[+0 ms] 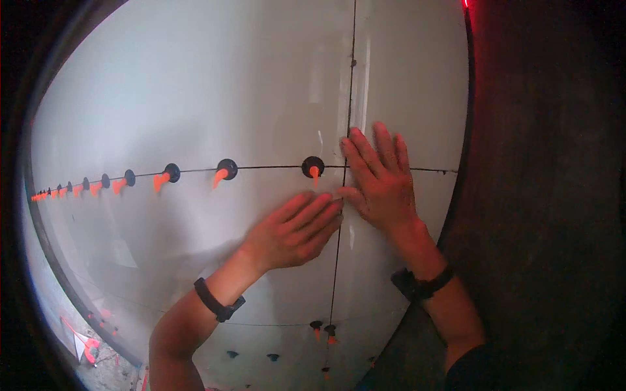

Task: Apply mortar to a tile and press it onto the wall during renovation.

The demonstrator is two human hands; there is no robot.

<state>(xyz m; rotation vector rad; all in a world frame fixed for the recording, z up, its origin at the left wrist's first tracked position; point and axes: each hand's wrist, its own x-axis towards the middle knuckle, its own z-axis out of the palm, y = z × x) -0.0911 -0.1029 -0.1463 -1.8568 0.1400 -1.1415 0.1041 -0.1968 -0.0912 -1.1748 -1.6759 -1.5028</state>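
Note:
Large glossy pale wall tiles (195, 85) meet at dark joints in front of me. My right hand (383, 182) lies flat against the tiles where a vertical and a horizontal joint cross, fingers spread. My left hand (295, 229) rests on the tile below the horizontal joint, just left of the vertical one, fingers stretched out and side by side. Neither hand holds anything. Just above my left fingertips, a tile leveling spacer (313, 168) with a black disc and orange handle sits in the horizontal joint. Another leveling spacer (226, 170) is further left.
Several more leveling spacers (129, 179) run along the joint to the far left. Lower down, others (331, 333) sit near a lower joint. A dark, unlit surface (541, 195) borders the tiles on the right. Orange-red items (90, 348) lie at the lower left.

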